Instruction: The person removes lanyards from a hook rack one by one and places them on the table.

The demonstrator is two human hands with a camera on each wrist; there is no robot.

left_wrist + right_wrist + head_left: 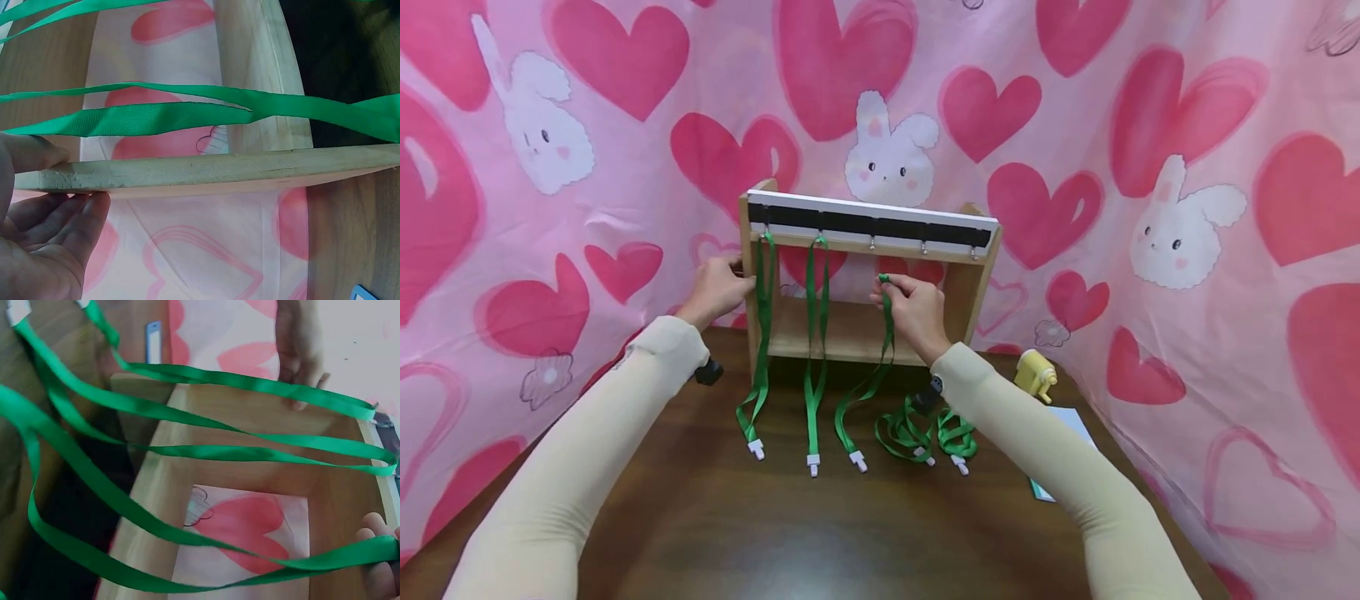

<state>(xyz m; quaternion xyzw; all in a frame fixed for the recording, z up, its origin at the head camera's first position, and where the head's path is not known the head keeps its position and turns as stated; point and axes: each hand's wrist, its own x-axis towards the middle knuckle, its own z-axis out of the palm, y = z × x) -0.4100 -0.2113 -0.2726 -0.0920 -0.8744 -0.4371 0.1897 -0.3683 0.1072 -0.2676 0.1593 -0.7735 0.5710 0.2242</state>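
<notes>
A wooden rack [865, 328] stands on the table, with a row of small metal hooks on its white and black top bar [850, 218]. Two green lanyards, one at the left end [763, 308] and another beside it [812, 408], hang from hooks. My right hand [917, 312] pinches the upper loop of a third lanyard [844, 417] just below the middle hook; its white clip [858, 461] lies on the table. With thumb and fingers on opposite faces, my left hand [47, 250] grips the rack's left side panel [187, 174].
Two more green lanyards, a loosely looped one [901, 433] and a coiled one [957, 435], lie right of centre on the table [715, 517]. A yellow object [1036, 375] and a flat pale sheet-like item [1075, 423] sit at the right. Pink heart-patterned cloth [1195, 350] surrounds the table.
</notes>
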